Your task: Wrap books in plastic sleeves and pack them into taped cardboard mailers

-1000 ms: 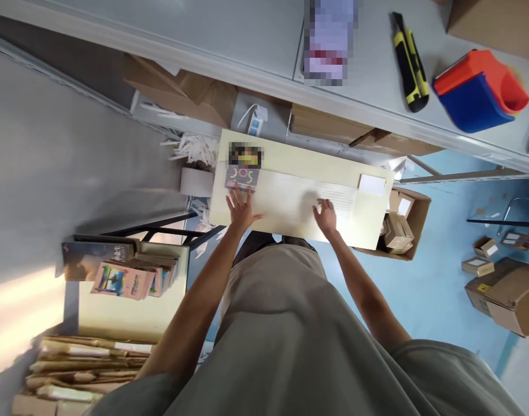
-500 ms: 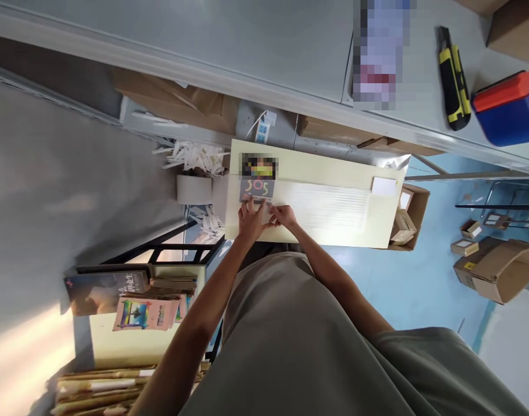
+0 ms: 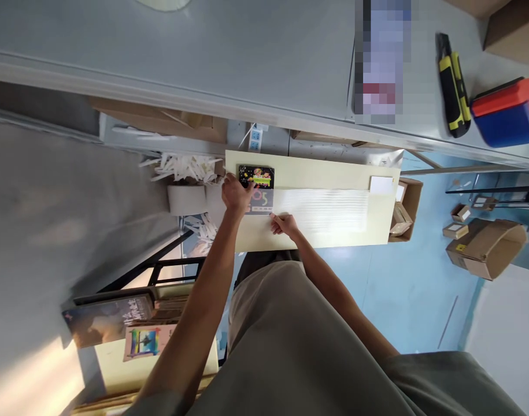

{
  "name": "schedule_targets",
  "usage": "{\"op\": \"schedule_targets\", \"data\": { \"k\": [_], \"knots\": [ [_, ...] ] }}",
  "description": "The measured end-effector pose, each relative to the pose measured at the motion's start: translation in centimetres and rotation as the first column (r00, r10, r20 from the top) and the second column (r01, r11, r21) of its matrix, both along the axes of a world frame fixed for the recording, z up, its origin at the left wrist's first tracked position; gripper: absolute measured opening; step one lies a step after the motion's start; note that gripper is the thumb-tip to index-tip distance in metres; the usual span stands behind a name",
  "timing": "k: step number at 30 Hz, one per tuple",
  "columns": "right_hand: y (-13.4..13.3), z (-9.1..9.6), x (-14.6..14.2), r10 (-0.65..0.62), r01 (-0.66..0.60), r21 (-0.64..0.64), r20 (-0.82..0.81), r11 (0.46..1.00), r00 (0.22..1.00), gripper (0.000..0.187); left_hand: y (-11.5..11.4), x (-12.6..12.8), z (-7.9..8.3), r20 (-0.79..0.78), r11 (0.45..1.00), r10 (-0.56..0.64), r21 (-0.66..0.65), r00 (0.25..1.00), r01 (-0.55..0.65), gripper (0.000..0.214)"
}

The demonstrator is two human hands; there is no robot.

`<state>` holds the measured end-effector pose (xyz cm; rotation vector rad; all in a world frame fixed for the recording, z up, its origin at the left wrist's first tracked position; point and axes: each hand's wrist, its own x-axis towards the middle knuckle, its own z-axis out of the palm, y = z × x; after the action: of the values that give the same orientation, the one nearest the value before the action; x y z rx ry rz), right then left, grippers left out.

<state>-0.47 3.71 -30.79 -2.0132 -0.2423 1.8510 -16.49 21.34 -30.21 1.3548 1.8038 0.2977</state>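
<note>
A black booklet (image 3: 257, 177) with colourful print lies at the left end of a pale yellow board (image 3: 316, 167). The lower half of the booklet is under a translucent sheet (image 3: 325, 211), which stretches rightward along the board and has a ribbed look. My left hand (image 3: 237, 193) rests at the booklet's left side, its thumb spread over the cover and its other fingers curled near the board's left edge. Close to the booklet's lower right corner, my right hand (image 3: 284, 224) is closed in a pinch at the sheet's near edge.
A grey table (image 3: 181, 63) stands beyond the board, with a yellow-black utility knife (image 3: 453, 86) and a red-blue object (image 3: 507, 112) on it. White paper strips (image 3: 184, 166) are heaped at left. An open carton (image 3: 414, 208) adjoins the board's right end. Booklets (image 3: 112, 318) lie lower left.
My left hand has moved from the booklet's near edge to its left side, with the thumb on the cover. My right hand stays by the lower right corner. The view has shifted slightly.
</note>
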Motion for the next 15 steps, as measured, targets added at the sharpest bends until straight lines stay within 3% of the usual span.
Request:
{"op": "schedule_targets", "data": {
  "k": [4, 8, 12, 15],
  "knots": [
    [0.2, 0.1, -0.1, -0.012, 0.011, -0.009, -0.017, 1.000, 1.000, 0.053, 2.6, 0.1, -1.8, 0.126, 0.988, 0.097, -0.133, 0.987, -0.080, 0.050],
    [0.3, 0.2, 0.0, -0.010, 0.010, -0.001, -0.038, 1.000, 0.999, 0.055, 3.5, 0.4, -2.3, 0.145, 0.988, 0.060, -0.148, 0.988, -0.038, 0.044],
    [0.2, 0.3, 0.1, -0.004, 0.005, 0.025, -0.068, 1.000, 0.998, 0.054, 3.2, 1.8, -1.6, 0.010, 0.997, -0.035, -0.073, 0.999, 0.035, 0.059],
    [0.1, 0.1, 0.1, 0.002, 0.001, 0.036, -0.085, 0.999, 0.996, 0.053, 2.9, 3.2, -0.9, 0.011, 0.997, -0.081, -0.008, 0.997, 0.081, 0.076]
  ]
}}
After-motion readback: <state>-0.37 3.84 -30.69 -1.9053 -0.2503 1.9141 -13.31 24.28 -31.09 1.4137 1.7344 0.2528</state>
